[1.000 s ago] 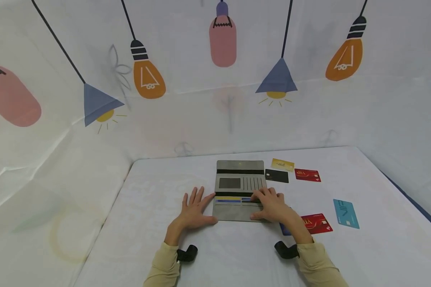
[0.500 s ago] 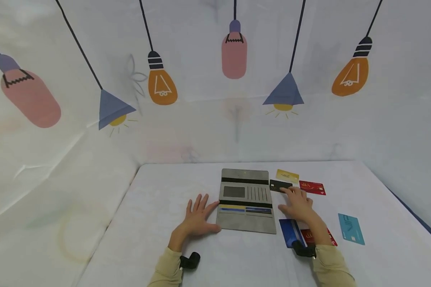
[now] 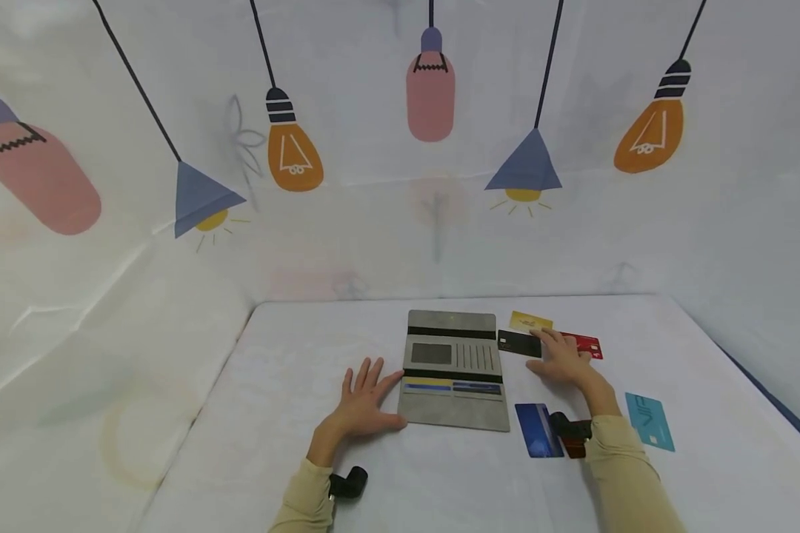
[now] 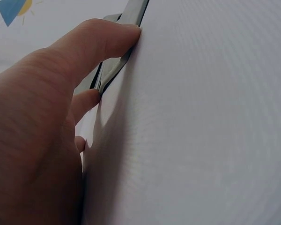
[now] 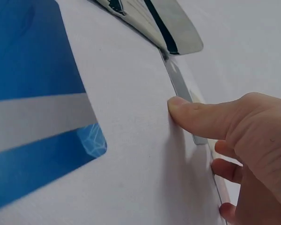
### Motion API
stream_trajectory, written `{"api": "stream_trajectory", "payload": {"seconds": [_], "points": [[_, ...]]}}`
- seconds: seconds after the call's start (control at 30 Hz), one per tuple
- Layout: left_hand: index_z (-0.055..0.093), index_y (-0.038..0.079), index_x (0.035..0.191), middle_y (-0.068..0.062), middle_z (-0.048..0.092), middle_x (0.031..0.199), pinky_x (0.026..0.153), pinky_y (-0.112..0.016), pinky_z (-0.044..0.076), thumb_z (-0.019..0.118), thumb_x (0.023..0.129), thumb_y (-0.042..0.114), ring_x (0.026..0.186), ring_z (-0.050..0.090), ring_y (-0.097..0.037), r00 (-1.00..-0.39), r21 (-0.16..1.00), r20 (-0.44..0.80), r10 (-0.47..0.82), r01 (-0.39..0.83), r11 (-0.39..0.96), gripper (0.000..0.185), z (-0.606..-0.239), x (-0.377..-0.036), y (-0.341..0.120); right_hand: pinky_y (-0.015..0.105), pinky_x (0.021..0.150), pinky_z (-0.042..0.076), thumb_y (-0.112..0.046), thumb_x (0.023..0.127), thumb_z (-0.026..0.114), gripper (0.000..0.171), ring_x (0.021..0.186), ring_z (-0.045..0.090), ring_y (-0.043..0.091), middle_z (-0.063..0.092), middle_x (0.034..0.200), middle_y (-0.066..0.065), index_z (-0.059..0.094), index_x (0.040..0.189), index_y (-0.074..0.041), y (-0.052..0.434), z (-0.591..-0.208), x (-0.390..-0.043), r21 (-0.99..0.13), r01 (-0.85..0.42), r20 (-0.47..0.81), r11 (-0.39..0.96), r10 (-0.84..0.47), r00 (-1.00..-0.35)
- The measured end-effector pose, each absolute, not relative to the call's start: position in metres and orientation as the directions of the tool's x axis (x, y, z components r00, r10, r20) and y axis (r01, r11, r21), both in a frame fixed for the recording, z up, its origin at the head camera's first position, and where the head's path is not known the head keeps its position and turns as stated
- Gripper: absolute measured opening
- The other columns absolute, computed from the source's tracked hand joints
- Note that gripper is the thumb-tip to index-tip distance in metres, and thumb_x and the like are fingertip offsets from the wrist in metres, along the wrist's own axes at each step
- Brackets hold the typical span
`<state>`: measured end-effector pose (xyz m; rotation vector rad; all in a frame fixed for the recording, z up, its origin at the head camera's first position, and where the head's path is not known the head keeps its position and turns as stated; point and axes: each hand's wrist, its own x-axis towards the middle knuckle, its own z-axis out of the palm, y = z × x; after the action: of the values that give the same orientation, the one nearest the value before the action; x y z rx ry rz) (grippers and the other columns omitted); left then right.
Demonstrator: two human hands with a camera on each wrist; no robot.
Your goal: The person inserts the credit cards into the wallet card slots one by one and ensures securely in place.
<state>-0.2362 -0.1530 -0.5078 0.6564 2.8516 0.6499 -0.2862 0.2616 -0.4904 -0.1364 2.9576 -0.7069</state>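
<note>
The right hand (image 3: 561, 360), fingers straight and holding nothing, touches the black card (image 3: 518, 343) lying crosswise just right of the wallet (image 3: 455, 403).

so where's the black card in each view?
Head: black card lies right of the wallet, under the right hand's fingertips.
Left wrist: not in it.
Right wrist: thin edge-on strip at the thumb tip.
Shared landmark: the wallet, upper middle in the right wrist view, upper left in the left wrist view.
</note>
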Motion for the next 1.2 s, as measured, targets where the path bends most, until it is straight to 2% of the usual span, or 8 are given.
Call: {"api": "stream_trajectory", "payload": {"seconds": [0.27,0.57,0.83,1.03,1.2], "points": [[0.040,0.019,0.152,-0.019,0.015,0.164,0.115,-0.066,-0.001,0.070,0.082,0.054,0.151,0.002,-0.042,-0.890,0.445,-0.039,0.453,0.391,0.806,0.084,-0.505,-0.236,-0.153,0.084,0.091,0.016,-0.030,0.089,0.069,0.073,0.129,0.018,0.060,0.024,0.152,0.030,0.032,0.150,-0.009,0.262,-0.491,-0.287,-0.466,-0.069,-0.083,0.882,-0.121,-0.989],[0.040,0.018,0.152,-0.020,0.015,0.164,0.115,-0.066,-0.001,0.070,0.082,0.053,0.151,0.002,-0.041,-0.893,0.443,-0.047,0.448,0.383,0.810,0.084,-0.505,-0.234,-0.153,0.085,0.091,0.017,-0.027,0.090,0.067,0.064,0.129,0.021,0.059,0.032,0.146,0.033,0.041,0.146,-0.008,0.253,-0.497,-0.279,-0.455,-0.050,-0.020,0.889,-0.066,-0.998],[0.039,0.019,0.152,-0.019,0.014,0.164,0.115,-0.066,-0.001,0.069,0.082,0.054,0.151,0.002,-0.041,-0.890,0.448,-0.052,0.453,0.385,0.807,0.084,-0.507,-0.234,-0.153,0.080,0.094,0.022,-0.020,0.092,0.064,0.060,0.128,0.026,0.058,0.034,0.140,0.037,0.041,0.145,-0.002,0.246,-0.499,-0.268,-0.479,-0.011,-0.007,0.878,-0.016,-1.000],[0.038,0.019,0.153,-0.020,0.014,0.164,0.115,-0.065,-0.002,0.069,0.082,0.054,0.151,0.001,-0.041,-0.889,0.437,-0.042,0.457,0.394,0.808,0.084,-0.508,-0.237,-0.153,0.074,0.094,0.027,-0.014,0.091,0.065,0.057,0.122,0.039,0.056,0.037,0.133,0.039,0.045,0.140,0.005,0.249,-0.494,-0.263,-0.500,-0.033,0.012,0.866,-0.031,-0.999],[0.037,0.022,0.154,-0.017,0.012,0.165,0.116,-0.064,-0.002,0.069,0.083,0.055,0.152,0.000,-0.040,-0.891,0.430,-0.059,0.450,0.384,0.817,0.084,-0.507,-0.239,-0.153,0.075,0.098,0.029,-0.013,0.090,0.066,0.058,0.120,0.044,0.056,0.039,0.133,0.037,0.045,0.140,0.008,0.251,-0.492,-0.261,-0.506,-0.032,0.001,0.862,-0.036,-0.999]]}}
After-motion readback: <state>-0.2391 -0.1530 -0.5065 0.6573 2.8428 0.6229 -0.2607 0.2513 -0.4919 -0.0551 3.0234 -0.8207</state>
